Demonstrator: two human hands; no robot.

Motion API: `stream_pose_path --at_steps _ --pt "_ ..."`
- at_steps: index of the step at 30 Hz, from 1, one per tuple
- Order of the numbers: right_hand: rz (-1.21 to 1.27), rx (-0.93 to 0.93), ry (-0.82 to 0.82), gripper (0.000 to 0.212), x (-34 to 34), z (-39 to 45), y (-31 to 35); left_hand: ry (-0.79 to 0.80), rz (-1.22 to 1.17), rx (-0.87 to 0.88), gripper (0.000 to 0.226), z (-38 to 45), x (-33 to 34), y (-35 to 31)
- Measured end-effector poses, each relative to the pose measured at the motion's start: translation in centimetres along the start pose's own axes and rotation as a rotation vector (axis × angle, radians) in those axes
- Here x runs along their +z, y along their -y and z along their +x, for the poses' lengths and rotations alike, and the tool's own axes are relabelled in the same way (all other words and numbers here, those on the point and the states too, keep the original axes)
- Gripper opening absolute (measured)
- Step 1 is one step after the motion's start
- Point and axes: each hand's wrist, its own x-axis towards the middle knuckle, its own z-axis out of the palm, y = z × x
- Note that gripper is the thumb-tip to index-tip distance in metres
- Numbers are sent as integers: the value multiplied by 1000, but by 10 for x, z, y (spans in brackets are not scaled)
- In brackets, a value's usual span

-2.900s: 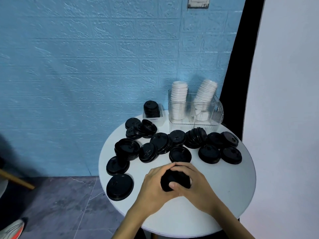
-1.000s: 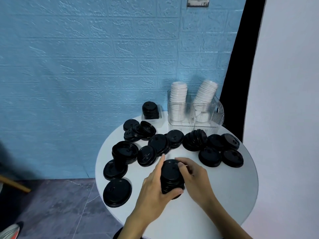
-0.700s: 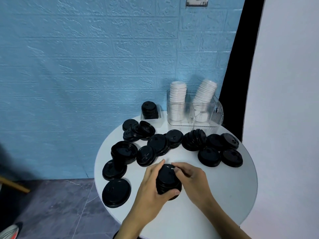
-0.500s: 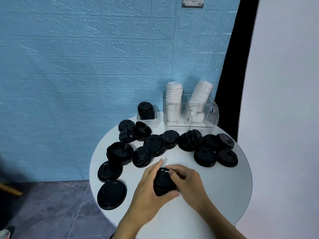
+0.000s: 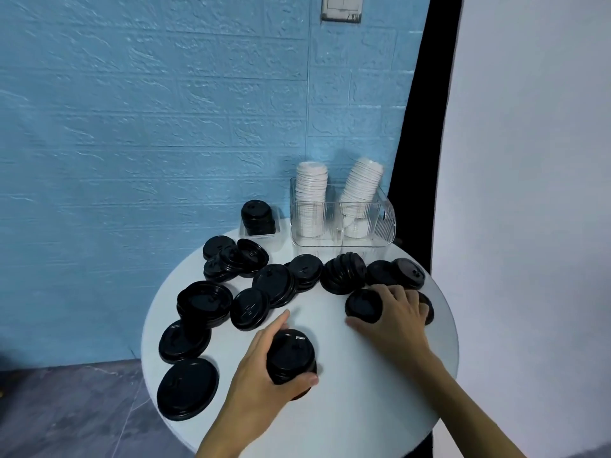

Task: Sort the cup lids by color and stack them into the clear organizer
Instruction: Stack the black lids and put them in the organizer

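My left hand (image 5: 256, 375) grips a short stack of black lids (image 5: 291, 353) just above the near middle of the round white table (image 5: 363, 398). My right hand (image 5: 398, 322) reaches to the right and curls over a single black lid (image 5: 362, 305), thumb at its near edge and fingers over its far right side. The clear organizer (image 5: 382, 223) stands at the table's back with two tall stacks of white lids (image 5: 310, 190) in it. A small clear tray (image 5: 277, 226) beside it holds a stack of black lids (image 5: 257, 215).
Several loose black lids and short piles lie across the table's left and back, among them a large one (image 5: 187, 389) at the left edge and a tilted pile (image 5: 344, 272) before the organizer. A blue brick-pattern wall stands behind; the table edge is close on the right.
My right hand has left the stack and moved right onto a single black lid. My left hand alone holds the stack now, a little nearer to me.
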Motion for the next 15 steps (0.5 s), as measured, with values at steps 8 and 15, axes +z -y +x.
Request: stream_pose_path --at_steps 8,15 --pt "653 -364 231 54 -19 -60 67 43 -76 -35 119 -1 -2 2" --pt "883 -333 579 51 8 -73 78 53 -42 25 124 -1 -4 3"
